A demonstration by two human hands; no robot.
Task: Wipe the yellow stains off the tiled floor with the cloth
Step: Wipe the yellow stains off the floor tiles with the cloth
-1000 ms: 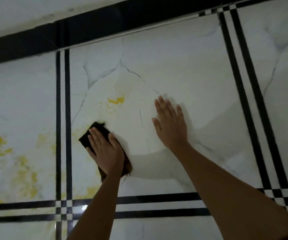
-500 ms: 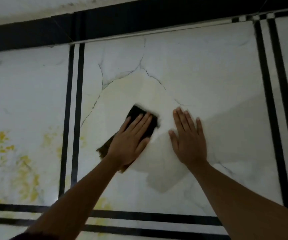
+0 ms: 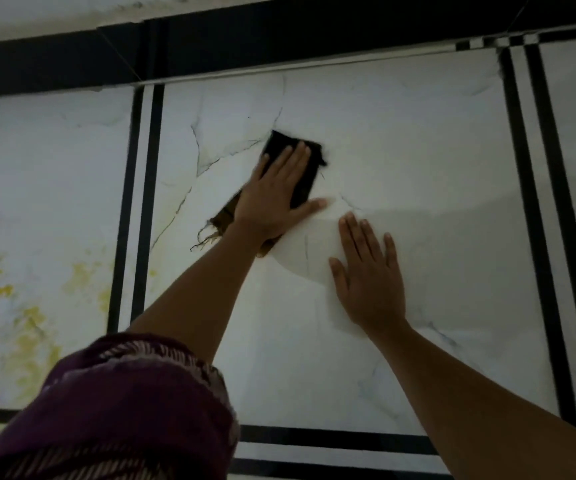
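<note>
Your left hand (image 3: 276, 192), pressed flat on the dark cloth (image 3: 300, 168), has swept up the centre tile, clearing its yellow stains (image 3: 19, 306); those leftward remain. Right hand (image 3: 369, 275) braces, open.

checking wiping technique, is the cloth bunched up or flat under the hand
Flat. The dark cloth lies pressed against the tile under the open left hand, its frayed end trailing behind the wrist.

Left hand (image 3: 276, 195) hides the cloth's (image 3: 302, 157) middle; its frayed end perhaps blurred
</note>
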